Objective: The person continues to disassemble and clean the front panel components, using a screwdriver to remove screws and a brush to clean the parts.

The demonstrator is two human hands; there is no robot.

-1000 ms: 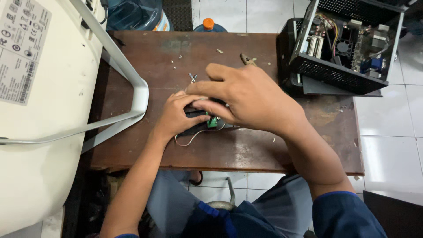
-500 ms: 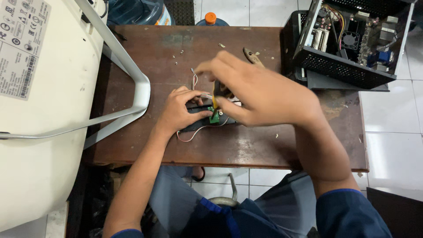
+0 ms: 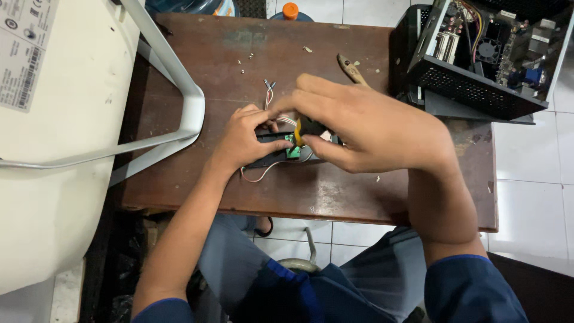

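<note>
A small black part with a green circuit board [image 3: 292, 151] lies on the brown wooden table [image 3: 335, 197], with thin pink and white wires [image 3: 267, 90] trailing from it. My left hand [image 3: 245, 139] presses on the black part and pins it to the table. My right hand [image 3: 365, 127] grips a tool with a black and yellow handle [image 3: 304, 127], its tip down at the green board. Most of the part is hidden under both hands.
An open black computer case [image 3: 478, 54] with boards and cables stands at the table's back right. A white monitor lies face down on the left with its grey stand [image 3: 179, 113] over the table. Pliers [image 3: 351, 69] and small scraps lie behind my hands.
My right hand has lifted off the part and shifted right, now holding the tool upright at the green board. The left hand stays on the black part.
</note>
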